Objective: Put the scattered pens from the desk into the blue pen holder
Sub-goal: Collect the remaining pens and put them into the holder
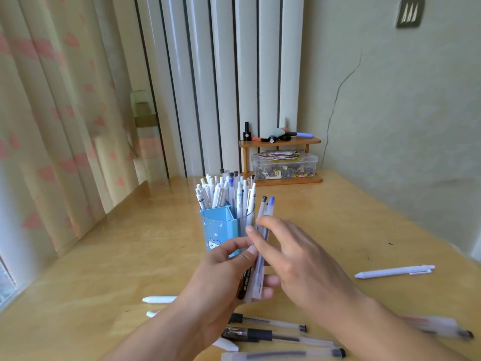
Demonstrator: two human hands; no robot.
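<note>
The blue pen holder [220,225] stands on the desk's middle, crammed with several white and clear pens [226,191]. Just in front of it my left hand [223,280] grips a small bundle of pens [260,246], held upright with their caps beside the holder's right rim. My right hand [294,256] is at the bundle's right side, fingers spread, thumb and fingertips touching the pens. Several pens lie loose on the desk: a white pen [394,272] at right, clear ones [270,334] near the front edge, white ones [158,299] at left under my forearm.
A small wooden shelf [281,143] with bottles and a clear plastic box [285,166] of small items stands at the back by the wall. A curtain [52,126] hangs at left. Another clear pen [440,327] lies at the far right front.
</note>
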